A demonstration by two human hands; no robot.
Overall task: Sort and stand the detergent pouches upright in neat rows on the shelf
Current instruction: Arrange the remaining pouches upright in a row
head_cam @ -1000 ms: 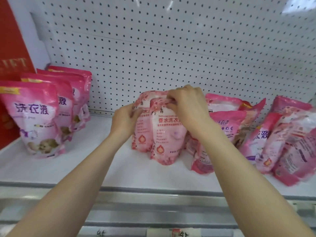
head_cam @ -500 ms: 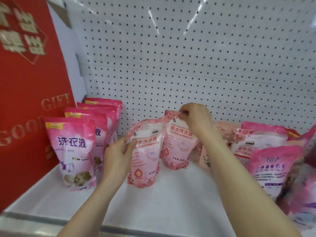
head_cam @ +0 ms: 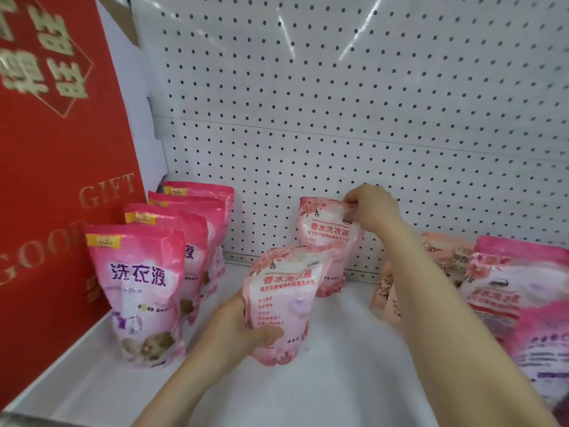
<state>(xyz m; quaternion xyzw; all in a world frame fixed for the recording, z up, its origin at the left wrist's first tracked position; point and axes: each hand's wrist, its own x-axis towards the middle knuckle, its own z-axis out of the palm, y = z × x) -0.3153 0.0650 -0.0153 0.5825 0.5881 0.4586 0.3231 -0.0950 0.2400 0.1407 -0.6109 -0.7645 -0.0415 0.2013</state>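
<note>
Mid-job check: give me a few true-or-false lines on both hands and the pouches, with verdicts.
1. The left hand grips the front pale pouch low on its side. True.
2. The right hand holds nothing. False: it pinches the top corner of the rear pale pouch.
3. The dark pink pouches on the left lie flat. False: they stand upright, one behind another.
4. A red box stands beside that row. True.

2 hands (head_cam: 234, 331) (head_cam: 371, 208), 4 left-row pouches (head_cam: 135, 288)
</note>
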